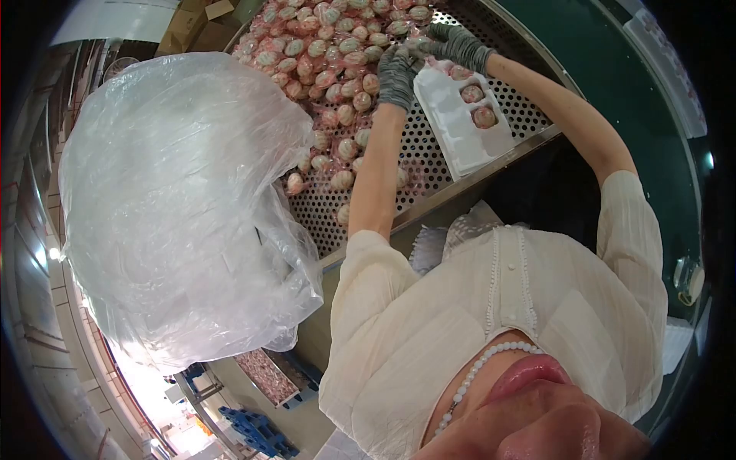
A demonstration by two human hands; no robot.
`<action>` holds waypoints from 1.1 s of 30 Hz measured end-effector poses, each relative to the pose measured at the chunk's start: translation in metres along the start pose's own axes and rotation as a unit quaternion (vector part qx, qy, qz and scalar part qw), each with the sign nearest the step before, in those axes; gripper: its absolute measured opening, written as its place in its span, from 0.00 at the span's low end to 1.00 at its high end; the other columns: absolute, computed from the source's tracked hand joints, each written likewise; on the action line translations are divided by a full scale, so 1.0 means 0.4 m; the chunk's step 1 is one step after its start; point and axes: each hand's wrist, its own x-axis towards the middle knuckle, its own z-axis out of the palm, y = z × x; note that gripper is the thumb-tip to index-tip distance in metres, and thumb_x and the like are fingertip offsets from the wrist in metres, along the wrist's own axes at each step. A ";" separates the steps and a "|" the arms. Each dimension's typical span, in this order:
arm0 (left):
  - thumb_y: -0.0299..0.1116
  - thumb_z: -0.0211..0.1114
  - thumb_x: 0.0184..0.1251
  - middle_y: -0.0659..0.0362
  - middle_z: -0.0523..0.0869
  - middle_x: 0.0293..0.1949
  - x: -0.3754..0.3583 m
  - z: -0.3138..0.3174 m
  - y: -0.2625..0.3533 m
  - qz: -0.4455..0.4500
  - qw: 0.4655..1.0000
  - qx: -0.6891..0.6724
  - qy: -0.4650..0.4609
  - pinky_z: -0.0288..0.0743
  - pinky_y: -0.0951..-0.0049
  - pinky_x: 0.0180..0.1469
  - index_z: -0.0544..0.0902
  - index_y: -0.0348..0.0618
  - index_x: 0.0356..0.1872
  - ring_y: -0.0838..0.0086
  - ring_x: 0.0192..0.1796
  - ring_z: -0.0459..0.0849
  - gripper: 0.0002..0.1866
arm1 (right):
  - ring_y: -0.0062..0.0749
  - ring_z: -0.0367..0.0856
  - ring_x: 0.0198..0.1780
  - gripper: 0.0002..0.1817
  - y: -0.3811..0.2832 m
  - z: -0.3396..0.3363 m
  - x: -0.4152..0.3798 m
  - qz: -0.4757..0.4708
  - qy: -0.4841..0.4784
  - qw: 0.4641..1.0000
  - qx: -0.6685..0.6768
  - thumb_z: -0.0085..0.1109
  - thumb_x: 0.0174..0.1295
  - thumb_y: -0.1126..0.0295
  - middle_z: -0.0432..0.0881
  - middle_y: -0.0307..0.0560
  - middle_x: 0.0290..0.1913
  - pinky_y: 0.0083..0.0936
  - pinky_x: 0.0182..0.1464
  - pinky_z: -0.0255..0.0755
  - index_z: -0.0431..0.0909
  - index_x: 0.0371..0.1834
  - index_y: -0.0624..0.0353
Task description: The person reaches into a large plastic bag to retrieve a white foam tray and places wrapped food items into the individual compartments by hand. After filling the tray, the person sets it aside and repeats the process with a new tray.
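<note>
Two gloved hands work at the far end of a white moulded tray (460,146), which lies on a perforated metal table (529,115). The left hand (395,77) is at the edge of a heap of film-wrapped, striped round pieces (330,46); the right hand (460,47) reaches in over the far end of the tray. The fingers of both hands are bent and meet at a wrapped piece (418,44) just beyond the tray; at this distance it cannot be told whether either hand is clenched on it or only touching it. Seated pieces (483,116) show in pockets along the tray's right side.

Handling notes: each piece should be light, firm and rounded. The glossy film is likely slippery and may slide or twist over the body beneath. Take hold around the widest part, with thumb and fingers opposed, rather than by the loose film alone. Treat the pieces as fragile; a hard squeeze could crack or dent them. The tray appears thin and light, stiff along its length but prone to flex. Grip it by the outer edges, clear of the pockets, and support it beneath when loaded.
</note>
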 end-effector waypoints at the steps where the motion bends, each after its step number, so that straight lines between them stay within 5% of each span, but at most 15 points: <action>1: 0.30 0.53 0.57 0.57 0.76 0.35 0.013 0.002 0.005 0.002 1.000 -0.001 -0.001 0.74 0.72 0.38 0.71 0.40 0.36 0.70 0.36 0.76 0.08 | 0.25 0.74 0.28 0.24 0.018 -0.011 0.033 0.028 -0.051 0.998 0.023 0.56 0.48 0.52 0.76 0.44 0.29 0.21 0.32 0.70 0.71 0.39 0.61; 5: 0.29 0.54 0.56 0.57 0.77 0.34 0.073 -0.018 -0.008 -0.022 0.999 0.008 0.027 0.74 0.75 0.36 0.73 0.40 0.35 0.71 0.32 0.77 0.07 | 0.23 0.73 0.24 0.24 0.035 -0.011 0.071 0.126 -0.071 0.979 0.146 0.56 0.48 0.52 0.75 0.44 0.29 0.21 0.28 0.70 0.70 0.41 0.60; 11: 0.29 0.55 0.54 0.61 0.77 0.24 0.087 -0.040 -0.059 -0.007 0.983 0.135 0.123 0.72 0.80 0.31 0.76 0.39 0.30 0.79 0.27 0.75 0.05 | 0.34 0.76 0.28 0.26 0.010 -0.003 0.032 0.088 -0.025 0.996 -0.015 0.57 0.45 0.53 0.76 0.52 0.33 0.27 0.30 0.71 0.68 0.43 0.61; 12: 0.29 0.55 0.54 0.61 0.77 0.23 0.087 -0.047 -0.071 0.013 0.960 0.233 0.152 0.70 0.80 0.30 0.77 0.38 0.29 0.79 0.26 0.75 0.06 | 0.40 0.76 0.29 0.24 0.004 0.003 0.035 0.036 -0.010 0.987 -0.153 0.54 0.47 0.53 0.76 0.56 0.33 0.30 0.32 0.69 0.69 0.39 0.62; 14: 0.27 0.54 0.52 0.57 0.79 0.23 0.079 -0.067 -0.096 0.116 0.874 0.436 0.182 0.68 0.76 0.30 0.77 0.35 0.28 0.73 0.24 0.74 0.06 | 0.41 0.75 0.29 0.23 -0.006 0.015 0.029 0.005 -0.015 0.979 -0.201 0.52 0.48 0.52 0.76 0.56 0.31 0.30 0.33 0.69 0.70 0.38 0.61; 15: 0.27 0.54 0.52 0.57 0.79 0.23 0.073 -0.077 -0.101 0.116 0.873 0.436 0.182 0.68 0.76 0.30 0.77 0.35 0.28 0.73 0.24 0.74 0.06 | 0.42 0.75 0.29 0.22 -0.008 0.019 0.028 -0.027 -0.018 0.968 -0.250 0.50 0.49 0.52 0.75 0.57 0.29 0.30 0.33 0.68 0.71 0.36 0.61; 17: 0.25 0.54 0.49 0.52 0.79 0.26 0.067 -0.093 -0.108 0.137 0.790 0.580 0.146 0.69 0.73 0.34 0.77 0.35 0.29 0.68 0.26 0.75 0.07 | 0.41 0.75 0.30 0.20 -0.015 0.029 0.038 -0.022 -0.029 0.967 -0.253 0.50 0.49 0.54 0.76 0.55 0.27 0.31 0.34 0.68 0.71 0.35 0.59; 20: 0.24 0.53 0.46 0.48 0.78 0.29 0.039 -0.073 -0.086 0.145 0.769 0.602 0.156 0.68 0.72 0.38 0.77 0.35 0.31 0.66 0.31 0.76 0.09 | 0.38 0.75 0.28 0.17 -0.033 0.044 0.043 0.026 -0.087 0.957 -0.274 0.52 0.49 0.59 0.76 0.52 0.28 0.32 0.32 0.68 0.71 0.36 0.58; 23: 0.25 0.53 0.44 0.48 0.78 0.31 0.046 -0.085 -0.108 0.154 0.758 0.612 0.169 0.68 0.70 0.40 0.77 0.36 0.32 0.63 0.34 0.76 0.11 | 0.34 0.73 0.21 0.14 0.024 0.055 0.009 -0.265 0.018 0.917 -0.298 0.54 0.47 0.65 0.75 0.47 0.22 0.27 0.24 0.69 0.69 0.36 0.59; 24: 0.25 0.53 0.44 0.48 0.77 0.31 0.038 -0.064 -0.097 0.160 0.743 0.629 0.163 0.67 0.68 0.41 0.77 0.37 0.31 0.61 0.35 0.75 0.11 | 0.36 0.75 0.24 0.16 -0.095 0.015 -0.004 0.036 -0.172 0.952 -0.252 0.54 0.46 0.64 0.75 0.50 0.23 0.27 0.27 0.70 0.68 0.37 0.60; 33: 0.29 0.51 0.45 0.46 0.75 0.31 0.024 -0.046 -0.094 0.203 0.670 0.711 0.061 0.65 0.63 0.43 0.77 0.40 0.33 0.56 0.37 0.72 0.12 | 0.40 0.76 0.29 0.20 0.000 0.027 0.047 0.029 -0.096 0.911 -0.400 0.52 0.46 0.56 0.76 0.54 0.25 0.32 0.31 0.70 0.72 0.28 0.66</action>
